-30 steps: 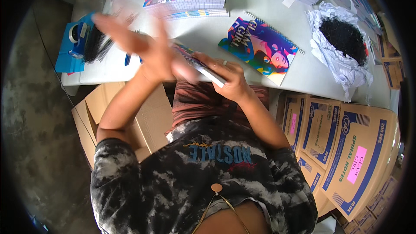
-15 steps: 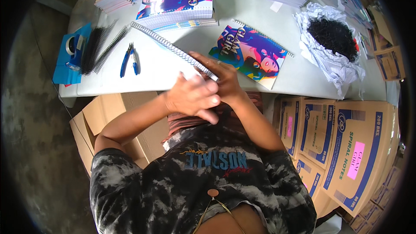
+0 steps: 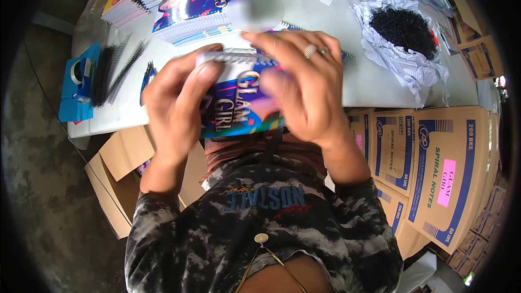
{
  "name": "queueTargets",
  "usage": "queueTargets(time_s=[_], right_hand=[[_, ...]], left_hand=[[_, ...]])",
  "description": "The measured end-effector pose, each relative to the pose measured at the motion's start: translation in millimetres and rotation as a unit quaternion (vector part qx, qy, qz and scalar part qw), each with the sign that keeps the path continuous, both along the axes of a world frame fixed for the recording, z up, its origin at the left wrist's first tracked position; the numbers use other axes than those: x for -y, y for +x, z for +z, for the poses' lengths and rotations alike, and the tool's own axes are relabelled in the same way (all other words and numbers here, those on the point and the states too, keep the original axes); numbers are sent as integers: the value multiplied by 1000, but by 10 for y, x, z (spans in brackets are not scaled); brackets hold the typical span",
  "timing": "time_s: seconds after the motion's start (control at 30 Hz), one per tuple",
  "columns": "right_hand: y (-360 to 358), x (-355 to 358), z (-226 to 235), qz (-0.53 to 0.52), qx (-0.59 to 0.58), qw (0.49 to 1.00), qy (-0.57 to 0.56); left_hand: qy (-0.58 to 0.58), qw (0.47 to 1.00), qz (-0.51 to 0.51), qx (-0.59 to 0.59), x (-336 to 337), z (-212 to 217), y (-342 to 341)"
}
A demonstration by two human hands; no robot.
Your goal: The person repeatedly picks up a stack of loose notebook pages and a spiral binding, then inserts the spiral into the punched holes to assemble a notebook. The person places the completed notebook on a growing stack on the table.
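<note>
A spiral notebook (image 3: 234, 103) with a bright blue, purple and pink cover is held up close in front of me, its wire spine at the top. My left hand (image 3: 176, 95) grips its left edge. On its right side lies my right hand (image 3: 306, 84), a ring on one finger, fingers spread over the cover. Both hands hover above the near edge of the white table (image 3: 369, 84).
Stacks of similar notebooks (image 3: 198, 8) lie at the back of the table. Black spiral coils (image 3: 116, 68), a blue tape dispenser (image 3: 78, 81) and blue pliers (image 3: 147, 73) sit left. A paper-lined pile of black bits (image 3: 404, 30) sits right. Cardboard boxes (image 3: 439, 168) stand right, an open box (image 3: 116, 176) left.
The notebook has come up from the table edge toward me, and its cover now faces me. Both hands rose with it and now grip its two sides.
</note>
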State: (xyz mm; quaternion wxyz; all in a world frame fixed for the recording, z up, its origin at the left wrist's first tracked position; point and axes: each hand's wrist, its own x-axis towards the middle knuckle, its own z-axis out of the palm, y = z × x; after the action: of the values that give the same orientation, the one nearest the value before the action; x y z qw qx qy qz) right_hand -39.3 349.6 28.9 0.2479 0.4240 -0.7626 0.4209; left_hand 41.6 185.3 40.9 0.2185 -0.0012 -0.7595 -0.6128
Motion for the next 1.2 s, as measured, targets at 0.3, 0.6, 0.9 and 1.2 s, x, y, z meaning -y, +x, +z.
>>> queueTargets(time_s=[0.3,0.6,0.9,1.2], right_hand=[[-15,47,-434,96,459,857,-215],[-48,-49,-662,29,314,801,-509],[504,-621,-1580,-399,247,883,-9],[175,-740,-1706,-404,170,896,71]], left_hand=[[108,957,-251,95,211,-324,-529],[-357,920,65,-150,176,-132,-704],[-482,862,68,138,1,-1292,-901],[-414,890,3,191,-123,-1364,-971]])
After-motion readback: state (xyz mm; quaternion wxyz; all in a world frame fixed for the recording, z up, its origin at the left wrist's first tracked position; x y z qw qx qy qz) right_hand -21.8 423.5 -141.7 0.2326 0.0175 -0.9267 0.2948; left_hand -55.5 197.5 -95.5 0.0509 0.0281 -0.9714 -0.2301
